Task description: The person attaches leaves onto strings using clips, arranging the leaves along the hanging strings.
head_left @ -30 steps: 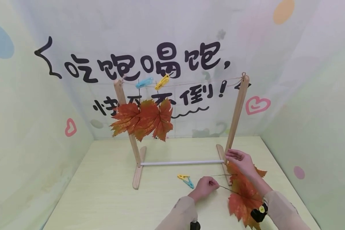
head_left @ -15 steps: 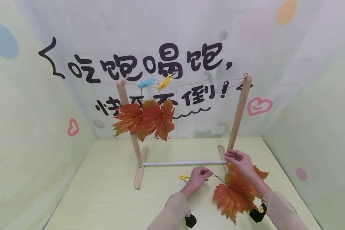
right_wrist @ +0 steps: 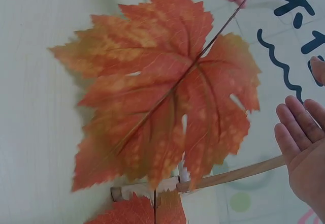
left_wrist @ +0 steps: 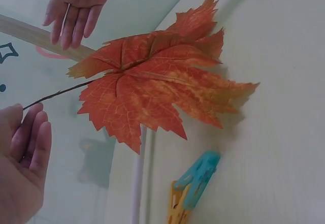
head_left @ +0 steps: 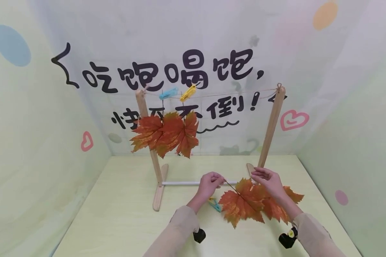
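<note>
My left hand point(head_left: 209, 185) pinches the thin stem of an orange-red maple leaf point(head_left: 239, 203), whose blade hangs out to the right over the table. In the left wrist view the stem point(left_wrist: 58, 93) runs from between thumb and fingertips. My right hand point(head_left: 270, 182) hovers beside the right post with loosely extended fingers and an empty palm, as the right wrist view of that hand point(right_wrist: 310, 153) shows. Below it lies a second maple leaf point(head_left: 276, 210), partly covered by the hand and the first leaf. A yellow clothespin and a blue clothespin point(head_left: 215, 205) lie together on the table near the left wrist.
A wooden rack has a left post point(head_left: 142, 103), a right post point(head_left: 271, 128), a white bottom rod point(head_left: 180, 183) and a twine line point(head_left: 225, 94). A blue clothespin point(head_left: 168, 93) and a yellow clothespin point(head_left: 188, 93) hold two maple leaves point(head_left: 183, 135) on the twine's left part.
My left hand has moved up and left, drawing one leaf by its stem away from the other leaf. The right hand has stayed almost still.
</note>
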`<state>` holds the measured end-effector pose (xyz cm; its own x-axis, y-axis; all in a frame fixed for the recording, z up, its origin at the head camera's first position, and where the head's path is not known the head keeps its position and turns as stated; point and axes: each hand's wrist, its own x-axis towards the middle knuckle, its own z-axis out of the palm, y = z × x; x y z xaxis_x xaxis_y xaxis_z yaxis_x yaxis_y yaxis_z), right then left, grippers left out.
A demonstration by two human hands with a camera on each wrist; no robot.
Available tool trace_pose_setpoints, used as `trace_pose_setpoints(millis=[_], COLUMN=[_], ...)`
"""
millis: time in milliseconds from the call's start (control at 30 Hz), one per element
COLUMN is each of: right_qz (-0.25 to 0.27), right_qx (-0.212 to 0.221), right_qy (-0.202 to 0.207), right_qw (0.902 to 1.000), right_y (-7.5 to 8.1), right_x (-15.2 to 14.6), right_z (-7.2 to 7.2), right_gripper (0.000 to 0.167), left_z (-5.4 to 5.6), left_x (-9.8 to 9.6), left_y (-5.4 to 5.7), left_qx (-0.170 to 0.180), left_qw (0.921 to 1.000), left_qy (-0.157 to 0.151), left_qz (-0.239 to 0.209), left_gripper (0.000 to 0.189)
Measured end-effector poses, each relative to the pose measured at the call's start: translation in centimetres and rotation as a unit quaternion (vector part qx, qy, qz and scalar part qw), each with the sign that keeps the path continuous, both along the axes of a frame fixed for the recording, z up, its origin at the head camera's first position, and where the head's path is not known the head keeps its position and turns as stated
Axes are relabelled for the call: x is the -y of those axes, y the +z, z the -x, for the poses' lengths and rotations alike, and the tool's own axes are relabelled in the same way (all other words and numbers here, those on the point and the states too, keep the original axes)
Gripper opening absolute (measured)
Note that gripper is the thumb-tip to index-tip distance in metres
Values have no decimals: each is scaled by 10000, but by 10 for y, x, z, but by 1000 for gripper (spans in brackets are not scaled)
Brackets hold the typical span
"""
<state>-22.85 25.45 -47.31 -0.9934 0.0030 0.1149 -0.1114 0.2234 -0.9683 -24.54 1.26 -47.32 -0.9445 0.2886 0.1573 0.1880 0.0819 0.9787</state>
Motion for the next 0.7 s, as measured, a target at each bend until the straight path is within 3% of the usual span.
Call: trace_pose_setpoints(millis=[200,533,700], right_qz=[115,89,167], right_qx=[-41,174,167], right_qy=[51,167,236], right_qw=[9999,9997,9994], right_y=[-4,-14,-21], right_x=[0,7,11], right_z=[2,2,4], right_gripper=[47,49,47], left_z=[6,17,36], left_x=[14,35,45], left_y=[20,41,29], left_qx=[-151,-622,-808], left_qw=[9997,9951,9916], left_qy=[122,751,1000], left_qz=[124,153,174], left_gripper=[14,11,11])
